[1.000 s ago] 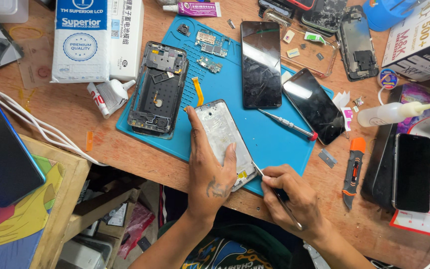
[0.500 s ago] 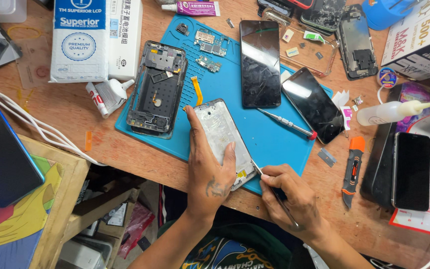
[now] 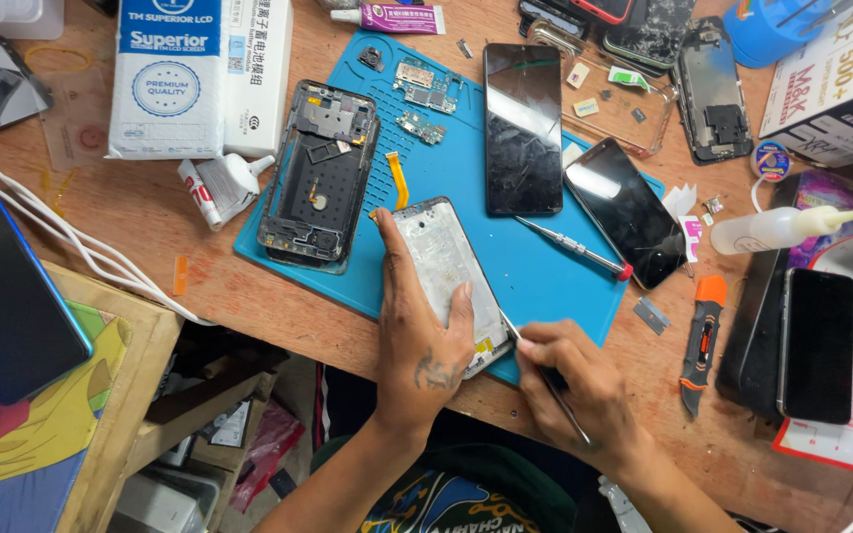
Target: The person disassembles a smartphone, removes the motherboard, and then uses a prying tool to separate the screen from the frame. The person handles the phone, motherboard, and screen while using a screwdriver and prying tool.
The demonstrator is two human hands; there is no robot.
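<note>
Nearest, the right hand [image 3: 575, 385] pinches a thin metal tool [image 3: 545, 375], tip at the pale, scuffed phone frame [image 3: 451, 271], which the left hand [image 3: 422, 341] grips on the ribbed blue mat [image 3: 545, 286]. Beyond lie 2 glossy black screens [image 3: 523, 128] on the worn wooden tabletop [image 3: 130, 227]. Both hands have barely shifted since 0.5 s ago.

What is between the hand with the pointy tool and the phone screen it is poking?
Nothing visible. The right hand holds a thin tool whose tip already reaches the lower edge of the screen panel. The left hand grips that panel from the other side, clear of the tool.
</note>
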